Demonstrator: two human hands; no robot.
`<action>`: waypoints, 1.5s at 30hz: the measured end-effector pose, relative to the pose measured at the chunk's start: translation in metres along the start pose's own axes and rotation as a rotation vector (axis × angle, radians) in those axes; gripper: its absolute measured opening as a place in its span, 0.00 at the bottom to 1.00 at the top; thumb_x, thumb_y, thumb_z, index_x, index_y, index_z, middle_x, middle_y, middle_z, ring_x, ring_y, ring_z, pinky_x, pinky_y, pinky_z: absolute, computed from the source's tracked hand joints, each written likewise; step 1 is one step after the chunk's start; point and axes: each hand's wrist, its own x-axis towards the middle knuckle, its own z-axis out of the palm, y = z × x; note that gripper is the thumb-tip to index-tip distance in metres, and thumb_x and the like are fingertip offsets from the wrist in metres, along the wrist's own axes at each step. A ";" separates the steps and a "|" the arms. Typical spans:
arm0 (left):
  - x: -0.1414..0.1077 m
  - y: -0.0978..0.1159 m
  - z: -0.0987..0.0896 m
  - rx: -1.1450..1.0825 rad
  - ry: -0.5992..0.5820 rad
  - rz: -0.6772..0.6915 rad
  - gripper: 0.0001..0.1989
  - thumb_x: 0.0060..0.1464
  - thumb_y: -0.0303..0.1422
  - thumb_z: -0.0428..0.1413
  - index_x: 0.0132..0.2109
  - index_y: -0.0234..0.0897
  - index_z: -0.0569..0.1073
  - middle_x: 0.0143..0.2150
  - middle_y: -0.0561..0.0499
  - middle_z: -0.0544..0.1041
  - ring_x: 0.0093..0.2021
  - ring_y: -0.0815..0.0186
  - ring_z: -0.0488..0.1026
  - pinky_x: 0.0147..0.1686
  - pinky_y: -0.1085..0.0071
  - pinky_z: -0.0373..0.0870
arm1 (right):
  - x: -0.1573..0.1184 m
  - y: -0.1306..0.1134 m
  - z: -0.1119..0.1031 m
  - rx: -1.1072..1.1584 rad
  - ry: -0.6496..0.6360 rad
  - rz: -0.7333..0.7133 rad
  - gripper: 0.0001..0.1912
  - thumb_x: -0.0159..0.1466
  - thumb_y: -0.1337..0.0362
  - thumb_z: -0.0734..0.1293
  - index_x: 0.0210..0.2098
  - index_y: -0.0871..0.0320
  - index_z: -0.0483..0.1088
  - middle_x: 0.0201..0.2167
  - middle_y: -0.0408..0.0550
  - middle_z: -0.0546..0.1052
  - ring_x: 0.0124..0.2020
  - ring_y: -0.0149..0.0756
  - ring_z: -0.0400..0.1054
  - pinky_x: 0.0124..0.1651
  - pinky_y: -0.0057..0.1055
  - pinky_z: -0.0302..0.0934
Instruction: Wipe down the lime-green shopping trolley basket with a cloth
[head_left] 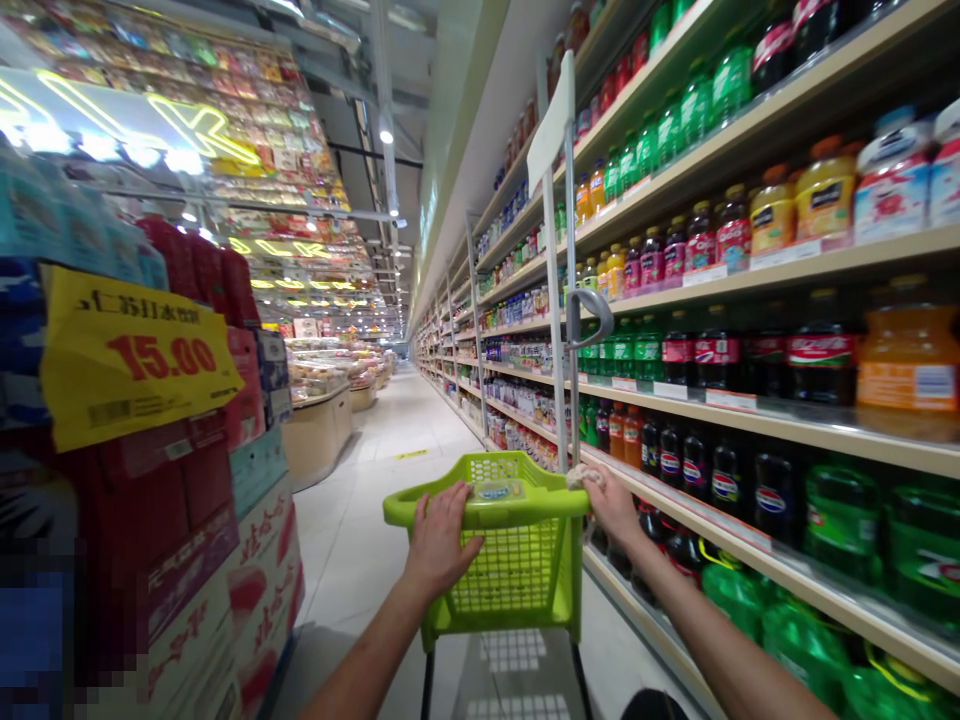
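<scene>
Seems to be guiding a lime-green shopping cart [517, 570] along an aisle, at the lower centre of the frame, with both hands at its near end. Drapes the left hand [442, 545] over the left part of the handle [532, 508], fingers bent loosely across the top and thumb apart below. Sets the right hand [609, 505] at the far right end, against a pale, crumpled strip [585, 477]; cannot tell how far those fingers close, or on what exactly. To judge by the narrow gap on the right, calls for even pressure from both hands and a straight line, well off the shelf edge [825, 430].

Shows smooth, rounded plastic along the handle, with a glossy label panel [496, 490] set into the top and a lattice of small openings in the basket walls. Shows pale, faintly shiny floor tiles [367, 540] underfoot. Lines the right side of the frame with long, flat shelves of slick bottles: slim Pepsi bottles [725, 485], bulging green soda bottles [840, 515] and a broad orange juice bottle [907, 350]. Stands a metal upright [553, 300] near the centre, beside a curved grey loop [592, 315]. Stacks boxy, printed cartons [255, 580] at lower left, under a creased yellow price sign [142, 355].
</scene>
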 end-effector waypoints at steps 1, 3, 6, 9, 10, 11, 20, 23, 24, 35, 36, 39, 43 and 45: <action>0.000 0.000 0.000 0.004 0.004 -0.008 0.29 0.44 0.34 0.53 0.55 0.37 0.59 0.58 0.44 0.63 0.57 0.56 0.58 0.58 0.51 0.44 | -0.010 -0.007 0.002 -0.018 0.060 -0.024 0.12 0.56 0.65 0.55 0.35 0.57 0.68 0.34 0.48 0.74 0.36 0.39 0.68 0.40 0.36 0.62; 0.000 -0.001 -0.001 0.015 0.004 -0.029 0.29 0.44 0.34 0.53 0.55 0.36 0.59 0.58 0.44 0.63 0.57 0.56 0.59 0.58 0.51 0.43 | -0.028 -0.029 0.010 -0.082 0.091 -0.131 0.12 0.56 0.66 0.56 0.37 0.57 0.68 0.37 0.48 0.73 0.40 0.40 0.66 0.46 0.40 0.59; 0.003 -0.004 -0.001 0.028 -0.020 -0.052 0.29 0.44 0.34 0.53 0.55 0.35 0.59 0.58 0.43 0.63 0.57 0.56 0.58 0.59 0.51 0.43 | -0.047 -0.067 0.029 -0.118 0.010 -0.323 0.16 0.52 0.72 0.57 0.38 0.55 0.68 0.42 0.49 0.72 0.47 0.42 0.62 0.53 0.45 0.52; 0.006 -0.006 -0.001 0.027 -0.054 -0.051 0.29 0.45 0.35 0.52 0.56 0.37 0.58 0.59 0.44 0.62 0.58 0.56 0.57 0.59 0.51 0.42 | -0.049 -0.092 0.044 0.030 -0.037 -0.395 0.19 0.49 0.76 0.57 0.37 0.55 0.69 0.47 0.49 0.70 0.52 0.40 0.59 0.56 0.45 0.50; 0.007 -0.006 0.000 0.025 -0.069 -0.050 0.29 0.45 0.35 0.53 0.56 0.37 0.57 0.59 0.44 0.61 0.59 0.57 0.56 0.59 0.51 0.42 | -0.046 -0.096 0.048 0.128 -0.026 -0.364 0.19 0.49 0.76 0.57 0.36 0.55 0.69 0.45 0.49 0.71 0.51 0.40 0.61 0.55 0.43 0.52; 0.007 -0.005 0.001 0.024 -0.083 -0.052 0.30 0.45 0.34 0.53 0.56 0.37 0.57 0.59 0.44 0.61 0.59 0.57 0.56 0.59 0.51 0.41 | -0.040 -0.098 0.049 0.240 0.001 -0.304 0.18 0.50 0.75 0.56 0.36 0.55 0.68 0.43 0.48 0.72 0.48 0.39 0.63 0.53 0.42 0.55; 0.009 0.004 -0.001 0.003 -0.132 -0.043 0.31 0.45 0.36 0.52 0.58 0.38 0.56 0.61 0.45 0.58 0.60 0.58 0.54 0.60 0.52 0.40 | -0.019 -0.052 0.017 0.080 -0.028 -0.414 0.14 0.53 0.73 0.58 0.36 0.56 0.70 0.41 0.50 0.73 0.47 0.41 0.64 0.50 0.42 0.59; 0.009 0.003 -0.001 0.004 -0.122 -0.045 0.32 0.45 0.36 0.52 0.58 0.37 0.55 0.61 0.46 0.58 0.60 0.58 0.53 0.60 0.52 0.40 | -0.029 -0.041 0.008 -0.129 -0.126 -0.532 0.22 0.53 0.69 0.62 0.48 0.57 0.65 0.51 0.54 0.67 0.53 0.45 0.58 0.54 0.46 0.55; 0.008 0.003 -0.001 0.003 -0.124 -0.045 0.32 0.45 0.37 0.52 0.58 0.37 0.55 0.61 0.46 0.58 0.60 0.58 0.53 0.60 0.52 0.40 | -0.029 -0.037 0.006 -0.168 -0.138 -0.565 0.24 0.53 0.69 0.62 0.50 0.57 0.63 0.52 0.55 0.66 0.54 0.45 0.57 0.54 0.46 0.55; 0.010 0.008 0.001 0.003 -0.122 -0.064 0.33 0.44 0.36 0.53 0.58 0.37 0.55 0.61 0.45 0.58 0.60 0.58 0.53 0.60 0.53 0.38 | -0.013 -0.003 -0.009 -0.122 -0.017 -0.422 0.18 0.55 0.72 0.55 0.40 0.57 0.70 0.43 0.51 0.73 0.47 0.40 0.66 0.49 0.42 0.62; 0.010 0.008 0.001 0.007 -0.123 -0.072 0.33 0.44 0.36 0.53 0.58 0.36 0.55 0.61 0.45 0.58 0.60 0.58 0.53 0.60 0.52 0.38 | -0.019 -0.013 0.001 -0.098 -0.036 -0.486 0.19 0.55 0.73 0.54 0.42 0.57 0.69 0.46 0.50 0.72 0.50 0.39 0.64 0.52 0.42 0.60; 0.011 0.007 0.000 0.017 -0.139 -0.077 0.33 0.44 0.37 0.53 0.58 0.36 0.55 0.61 0.45 0.57 0.60 0.57 0.53 0.60 0.52 0.39 | -0.035 -0.044 0.030 -0.097 -0.077 -0.646 0.23 0.56 0.76 0.53 0.48 0.56 0.66 0.51 0.50 0.69 0.56 0.37 0.57 0.56 0.43 0.54; 0.011 0.005 0.001 0.021 -0.143 -0.060 0.33 0.44 0.36 0.52 0.58 0.37 0.55 0.61 0.45 0.57 0.61 0.58 0.52 0.60 0.53 0.39 | -0.038 -0.061 0.047 -0.273 -0.091 -0.584 0.28 0.57 0.71 0.57 0.57 0.57 0.57 0.56 0.53 0.64 0.58 0.46 0.54 0.55 0.54 0.51; 0.012 0.006 0.003 0.021 -0.133 -0.066 0.33 0.44 0.37 0.52 0.58 0.36 0.55 0.61 0.45 0.57 0.61 0.58 0.52 0.60 0.53 0.39 | -0.035 -0.064 0.053 -0.321 -0.087 -0.549 0.29 0.56 0.65 0.61 0.58 0.58 0.55 0.56 0.55 0.62 0.57 0.51 0.53 0.53 0.56 0.53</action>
